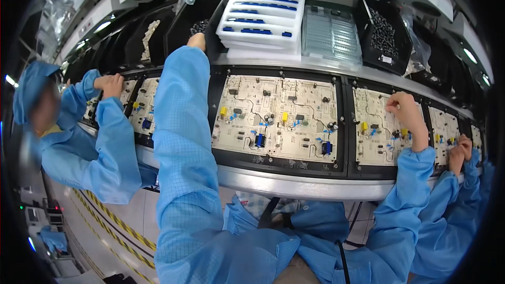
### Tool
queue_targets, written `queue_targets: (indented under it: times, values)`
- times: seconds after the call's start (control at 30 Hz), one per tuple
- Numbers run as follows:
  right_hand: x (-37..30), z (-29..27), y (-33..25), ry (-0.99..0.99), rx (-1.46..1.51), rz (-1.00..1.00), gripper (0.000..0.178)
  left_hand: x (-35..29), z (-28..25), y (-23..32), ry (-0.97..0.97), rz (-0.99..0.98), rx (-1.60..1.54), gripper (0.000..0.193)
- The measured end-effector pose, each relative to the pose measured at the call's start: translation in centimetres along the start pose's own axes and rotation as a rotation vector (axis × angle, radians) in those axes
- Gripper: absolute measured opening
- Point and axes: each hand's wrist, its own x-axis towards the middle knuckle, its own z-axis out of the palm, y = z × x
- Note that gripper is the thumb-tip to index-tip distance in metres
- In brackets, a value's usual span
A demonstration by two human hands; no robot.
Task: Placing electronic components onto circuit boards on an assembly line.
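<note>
My left arm is stretched far forward, and my left hand [198, 41] is at a black bin [176, 34] of small dark parts. The fingers are hidden at the bin's edge. On the right, my right hand [404, 110] hovers over a cream circuit board [376, 150] in a black frame. Its fingers are pinched together; what they hold, if anything, is too small to make out. Directly before me lies another cream circuit board [247, 87] with yellow, blue and black components, in its own black frame [279, 164].
White foam layers with blue parts [263, 8] stand behind the boards, beside clear plastic trays [331, 34]. A black bin of dark parts [384, 34] is at back right. One co-worker [89, 131] works at left; another's hands [461, 152] are at right. A metal rail [294, 185] runs along the front.
</note>
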Motion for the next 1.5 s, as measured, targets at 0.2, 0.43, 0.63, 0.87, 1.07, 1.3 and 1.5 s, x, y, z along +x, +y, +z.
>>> queue_targets:
  times: [0.2, 0.43, 0.63, 0.87, 1.07, 1.3, 1.5]
  values:
    - [1.9, 0.8, -0.4, -0.046, 0.074, -0.074, 0.013, -5.0, -7.1, 0.2, 0.101, -0.048, -0.028, 0.030]
    - [2.2, -0.3, -2.8, 0.061, 0.158, -0.079, 0.016, -7.1, -7.3, 3.2, 0.225, 0.170, 0.219, 0.023]
    - [13.3, -0.4, -9.0, 0.100, 0.065, -0.260, 0.025, -10.7, -8.2, 4.0, 0.416, 0.088, 0.165, 0.023]
    - [30.2, 5.7, -4.3, 0.260, -0.450, -0.066, 0.041, -13.0, -9.1, 6.0, 0.482, 0.135, 0.196, 0.026]
    - [31.9, 6.7, -4.5, 0.331, -0.546, -0.119, 0.028, -13.1, -8.7, 4.8, 0.469, 0.264, 0.012, 0.017]
    - [33.4, 4.6, -2.5, 0.220, -0.339, -0.334, 0.026, -13.3, -8.9, 5.0, 0.471, 0.221, -0.012, 0.017]
    - [33.5, 3.0, -0.7, 0.143, -0.060, -0.315, 0.025, -13.5, -8.2, 5.3, 0.434, 0.204, -0.026, 0.017]
